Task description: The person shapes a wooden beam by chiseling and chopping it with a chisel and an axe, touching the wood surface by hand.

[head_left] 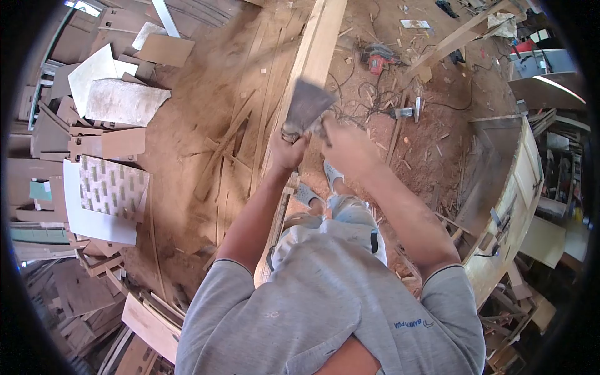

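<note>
Open floor (pixel 190 119) borders the left edge of the timber (pixel 320 50); the flat blade (pixel 308 105) points forward along it. Left hand (pixel 289 152) grips the blade; right hand (pixel 351 147) blurs, hold unclear.

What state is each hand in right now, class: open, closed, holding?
Left hand: closed, apparently on the dark flat piece.
Right hand: blurred, close beside it; grip cannot be told.

The dusty floor (pixel 187 134) bears wood scraps (pixel 228 142), cables (pixel 456 109), a red power tool (pixel 377 63).
</note>
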Demonstrator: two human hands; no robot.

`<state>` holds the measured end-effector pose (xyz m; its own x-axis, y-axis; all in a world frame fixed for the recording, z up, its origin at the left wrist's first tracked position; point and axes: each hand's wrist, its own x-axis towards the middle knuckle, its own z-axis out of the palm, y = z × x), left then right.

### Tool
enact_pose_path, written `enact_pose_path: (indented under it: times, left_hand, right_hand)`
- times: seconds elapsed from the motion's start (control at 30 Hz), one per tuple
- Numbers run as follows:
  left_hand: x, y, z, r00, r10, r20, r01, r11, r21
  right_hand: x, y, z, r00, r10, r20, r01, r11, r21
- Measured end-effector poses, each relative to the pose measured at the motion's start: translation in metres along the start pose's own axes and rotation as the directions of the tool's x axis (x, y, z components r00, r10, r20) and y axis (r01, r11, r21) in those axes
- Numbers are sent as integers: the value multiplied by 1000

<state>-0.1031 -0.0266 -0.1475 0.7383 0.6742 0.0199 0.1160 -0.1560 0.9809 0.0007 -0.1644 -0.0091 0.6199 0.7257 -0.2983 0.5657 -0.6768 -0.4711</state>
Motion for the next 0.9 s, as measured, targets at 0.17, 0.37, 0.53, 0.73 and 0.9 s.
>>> enact_pose_path:
  times: [0.17,0.37,0.53,0.73,0.9]
  left_hand:
    - [-5,-10,-6,999,34,-4,-34,998,48]
    - [-11,1,-9,999,-29,41,27,998,53]
    - [-10,-2,4,968,245,-53,-246,969,-26]
    - [-14,-16,-11,998,13,58,-18,996,89]
    - [-16,4,-11,999,-12,52,8,997,70]
  right_hand:
    - [-5,-3,-24,988,-54,-143,68,993,98]
    - [-28,-46,-132,648,84,-757,472,736,486]
    - [-11,-5,0,942,-190,-277,191,981,-26]
    - [-15,-31,-62,989,-85,-121,102,985,139]
    - [-13,-42,-132,719,120,-684,483,621,617]
